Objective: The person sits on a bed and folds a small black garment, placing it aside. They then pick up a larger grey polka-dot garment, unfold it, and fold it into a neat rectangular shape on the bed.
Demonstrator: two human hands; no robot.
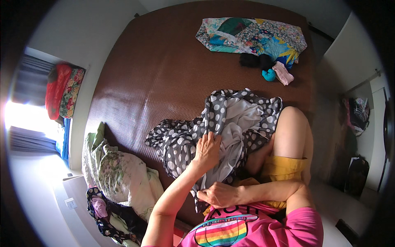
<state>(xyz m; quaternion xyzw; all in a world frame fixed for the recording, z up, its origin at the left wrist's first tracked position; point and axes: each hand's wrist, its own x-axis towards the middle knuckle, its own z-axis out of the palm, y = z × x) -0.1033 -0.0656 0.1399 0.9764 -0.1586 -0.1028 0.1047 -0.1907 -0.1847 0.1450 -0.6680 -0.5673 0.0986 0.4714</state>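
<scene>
A dark grey garment with white polka dots (182, 145) and a pale grey lining (236, 123) lies crumpled across the brown woven mat, close to my bent leg. My left hand (209, 149) grips a fold of the dotted fabric near the garment's middle, its fingertips bunched on the cloth. At the garment's near edge, just above my pink shirt, my right hand (218, 194) is closed on the fabric. Part of the near edge is hidden by my hands and forearms.
On the mat (139, 71), a folded patterned cloth (253, 37) lies at the far side beside black bundles (253, 60), a teal bundle (268, 75) and a folded pink cloth (283, 73). A floral quilt (123, 176) and dark dotted clothing (108, 219) are heaped at the left.
</scene>
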